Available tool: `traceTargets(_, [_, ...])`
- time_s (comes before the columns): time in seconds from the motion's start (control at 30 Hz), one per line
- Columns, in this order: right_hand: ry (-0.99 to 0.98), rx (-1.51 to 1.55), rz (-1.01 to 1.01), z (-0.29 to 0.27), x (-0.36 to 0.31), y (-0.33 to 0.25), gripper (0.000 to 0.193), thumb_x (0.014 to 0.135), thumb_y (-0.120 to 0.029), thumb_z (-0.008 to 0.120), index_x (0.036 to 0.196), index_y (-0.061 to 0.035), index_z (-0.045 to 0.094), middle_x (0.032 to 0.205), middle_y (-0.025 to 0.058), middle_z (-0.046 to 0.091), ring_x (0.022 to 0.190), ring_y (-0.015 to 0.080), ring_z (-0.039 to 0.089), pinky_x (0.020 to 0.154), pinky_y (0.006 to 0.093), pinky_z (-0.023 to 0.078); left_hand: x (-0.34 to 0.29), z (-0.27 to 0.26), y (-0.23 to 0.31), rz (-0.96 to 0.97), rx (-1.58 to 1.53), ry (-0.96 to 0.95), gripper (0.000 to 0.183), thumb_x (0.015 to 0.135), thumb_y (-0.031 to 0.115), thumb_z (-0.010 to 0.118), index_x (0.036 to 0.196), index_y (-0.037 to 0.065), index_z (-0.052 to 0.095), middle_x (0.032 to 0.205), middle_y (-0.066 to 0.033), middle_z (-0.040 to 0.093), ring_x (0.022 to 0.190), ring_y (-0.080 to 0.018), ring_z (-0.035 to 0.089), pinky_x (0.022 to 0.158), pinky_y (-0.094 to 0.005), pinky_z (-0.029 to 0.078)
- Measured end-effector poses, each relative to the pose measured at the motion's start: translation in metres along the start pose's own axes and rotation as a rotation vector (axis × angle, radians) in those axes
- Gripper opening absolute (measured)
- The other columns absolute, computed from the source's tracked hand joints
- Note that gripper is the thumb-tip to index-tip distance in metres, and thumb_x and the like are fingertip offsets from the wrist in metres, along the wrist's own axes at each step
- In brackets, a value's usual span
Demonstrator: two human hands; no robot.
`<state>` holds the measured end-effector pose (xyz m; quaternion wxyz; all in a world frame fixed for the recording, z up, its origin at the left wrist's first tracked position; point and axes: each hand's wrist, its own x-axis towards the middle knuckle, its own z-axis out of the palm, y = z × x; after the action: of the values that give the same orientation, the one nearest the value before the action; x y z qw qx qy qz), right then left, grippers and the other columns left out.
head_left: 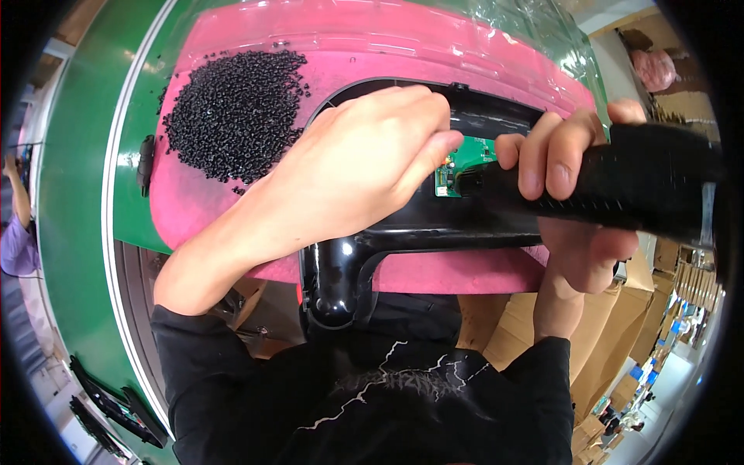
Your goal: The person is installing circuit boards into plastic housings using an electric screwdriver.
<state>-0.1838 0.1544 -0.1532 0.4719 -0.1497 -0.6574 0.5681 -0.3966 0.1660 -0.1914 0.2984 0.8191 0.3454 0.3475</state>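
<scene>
A glossy black plastic housing lies on the pink mat, with a bent arm reaching over the mat's near edge. Inside it sits a green circuit board, partly covered by my hands. My left hand is closed over the housing just left of the board; whatever its curled fingers pinch is hidden. In my right hand is a thick black electric screwdriver, held nearly level. Its narrow nose points left over the board. Whether its tip touches a screw cannot be seen.
Small black screws form a heap on the pink mat at the left. A clear plastic sheet crosses the mat's far side. Another small black part lies on the green table. Cardboard boxes stand at right.
</scene>
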Motion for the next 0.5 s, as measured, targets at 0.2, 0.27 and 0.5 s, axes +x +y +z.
traceTargets(0.2, [-0.155, 0.082, -0.015, -0.003, 0.005, 0.006, 0.081, 0.075, -0.056, 0.077, 0.136, -0.0198, 0.037, 0.088, -0.0024, 0.052, 0.079, 0.0153, 0.050, 0.081, 0.0387, 0.038, -0.008, 0.001, -0.007, 0.029, 0.000, -0.013, 0.011, 0.087, 0.008, 0.063, 0.089, -0.002, 0.057, 0.083, -0.0154, 0.058, 0.080, -0.0344, 0.060, 0.069, -0.0408, 0.048])
traceTargets(0.27, [-0.175, 0.071, 0.000, -0.004, 0.006, 0.007, 0.081, 0.074, -0.057, 0.076, 0.135, -0.0203, 0.038, 0.087, -0.0024, 0.051, 0.078, 0.0152, 0.050, 0.081, 0.0385, 0.038, -0.009, 0.001, -0.005, 0.060, -0.010, -0.003, 0.011, 0.087, 0.008, 0.063, 0.090, -0.001, 0.057, 0.084, -0.0153, 0.058, 0.081, -0.0347, 0.060, 0.069, -0.0409, 0.048])
traceTargets(0.5, [-0.003, -0.083, 0.089, 0.017, 0.003, 0.001, 0.085, 0.075, -0.065, 0.069, 0.140, -0.0203, 0.036, 0.083, -0.0024, 0.050, 0.074, 0.0145, 0.048, 0.077, 0.0370, 0.037, -0.011, 0.003, -0.001, 0.027, 0.003, -0.009, 0.012, 0.087, 0.010, 0.062, 0.090, 0.000, 0.055, 0.085, -0.0148, 0.058, 0.081, -0.0356, 0.059, 0.069, -0.0431, 0.047])
